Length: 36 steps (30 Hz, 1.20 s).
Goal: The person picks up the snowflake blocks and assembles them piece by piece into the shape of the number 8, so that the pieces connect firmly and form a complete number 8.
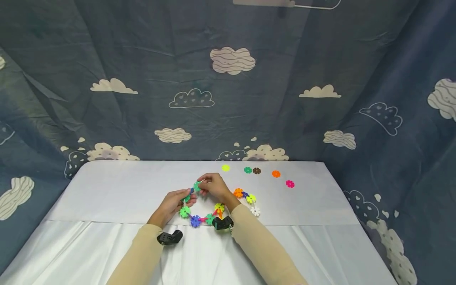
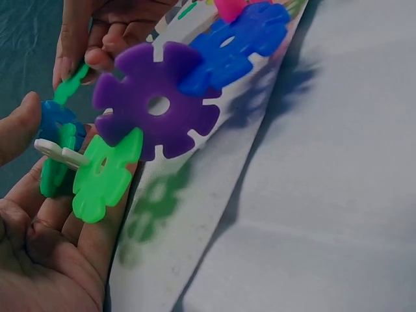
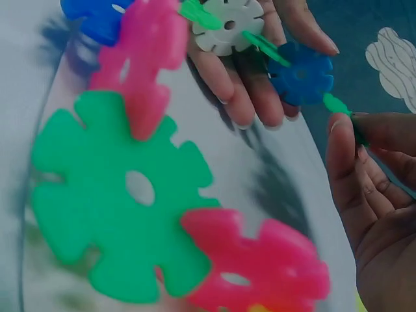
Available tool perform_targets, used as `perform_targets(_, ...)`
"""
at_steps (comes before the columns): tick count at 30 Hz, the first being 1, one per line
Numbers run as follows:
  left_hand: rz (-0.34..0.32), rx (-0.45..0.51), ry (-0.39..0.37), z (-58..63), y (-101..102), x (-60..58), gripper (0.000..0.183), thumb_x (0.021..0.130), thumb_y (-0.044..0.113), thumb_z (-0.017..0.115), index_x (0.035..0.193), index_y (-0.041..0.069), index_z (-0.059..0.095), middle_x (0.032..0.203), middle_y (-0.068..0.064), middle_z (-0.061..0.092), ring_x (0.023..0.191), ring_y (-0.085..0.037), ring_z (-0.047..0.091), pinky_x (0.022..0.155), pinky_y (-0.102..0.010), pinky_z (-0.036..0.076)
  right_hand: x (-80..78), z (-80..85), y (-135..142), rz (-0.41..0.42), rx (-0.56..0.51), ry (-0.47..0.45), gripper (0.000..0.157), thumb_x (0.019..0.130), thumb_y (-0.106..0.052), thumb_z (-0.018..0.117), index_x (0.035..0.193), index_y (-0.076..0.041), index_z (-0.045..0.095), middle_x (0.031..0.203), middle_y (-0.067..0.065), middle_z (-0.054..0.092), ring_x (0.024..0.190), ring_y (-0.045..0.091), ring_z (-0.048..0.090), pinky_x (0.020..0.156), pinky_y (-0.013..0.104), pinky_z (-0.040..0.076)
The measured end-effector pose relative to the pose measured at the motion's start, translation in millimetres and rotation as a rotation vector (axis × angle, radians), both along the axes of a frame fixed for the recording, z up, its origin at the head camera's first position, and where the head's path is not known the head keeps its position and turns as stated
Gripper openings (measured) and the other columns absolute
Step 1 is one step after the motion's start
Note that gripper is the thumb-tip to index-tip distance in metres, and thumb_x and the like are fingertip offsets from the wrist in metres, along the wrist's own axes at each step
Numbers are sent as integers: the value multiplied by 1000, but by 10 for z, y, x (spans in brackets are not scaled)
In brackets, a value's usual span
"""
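Observation:
A chain of slotted flower-shaped plastic discs, with a purple disc (image 2: 188, 110) and a bright green disc (image 2: 104, 179) among them, hangs between and below the hands. My left hand (image 1: 175, 202) holds the chain near one end, its thumb and fingers about the blue disc (image 3: 302, 75). Beside that, a white disc (image 3: 224, 26) lies over the left fingers. The right hand (image 1: 214, 186) pinches a green disc (image 3: 337, 104) between thumb and fingertips, at the blue disc's edge. Whether those two are slotted together I cannot tell. A larger green disc (image 3: 123, 195) hangs nearer the right wrist.
Loose discs lie toward the back: yellow (image 1: 226, 168), green (image 1: 247, 170), brown (image 1: 257, 171), orange (image 1: 276, 173) and pink (image 1: 290, 184). Joined discs, including a white one (image 1: 255, 211), lie right of the right forearm, which hides any link to the chain. A cloud-printed curtain (image 1: 256, 114) stands behind the table.

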<state>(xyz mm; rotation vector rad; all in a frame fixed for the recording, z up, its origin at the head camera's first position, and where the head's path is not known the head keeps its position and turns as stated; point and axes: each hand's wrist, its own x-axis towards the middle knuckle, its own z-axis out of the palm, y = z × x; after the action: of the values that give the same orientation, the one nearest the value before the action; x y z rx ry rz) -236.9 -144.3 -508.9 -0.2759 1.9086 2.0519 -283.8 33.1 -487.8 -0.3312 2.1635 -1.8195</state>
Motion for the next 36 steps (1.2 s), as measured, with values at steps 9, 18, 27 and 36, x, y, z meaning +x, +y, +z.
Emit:
perform_targets(9,0,18,7,3,-4,10,44,100,24,55,126,-11,54,99,-9,72,84,-12,69,80,-26,56,22,-37,-63,-51,-85,-20,18,89,5,61,105,13,63,64,4,60,51,11,57,54,27,55)
perform_targets(18,-33,20,25,-16,-40,18,43,101,20,52,129,-13,51,102,-11,71,88,-12,68,83,-26,55,56,-65,-93,-82,-131,-24,17,87,9,61,103,15,64,70,13,66,52,11,59,55,28,57)
perform_targets(27,-1,-11,74,-25,-25,30,36,102,9,46,127,-16,50,101,-16,70,84,-13,68,77,-27,57,121,-62,-170,-136,-114,21,15,86,11,64,100,15,66,70,13,66,49,9,58,54,28,57)
perform_targets(36,12,-30,70,-67,3,46,32,103,7,43,122,-17,54,97,-16,71,82,-14,69,76,-28,58,149,7,-157,-66,-38,5,15,86,12,62,100,16,67,79,31,65,48,12,57,58,37,58)
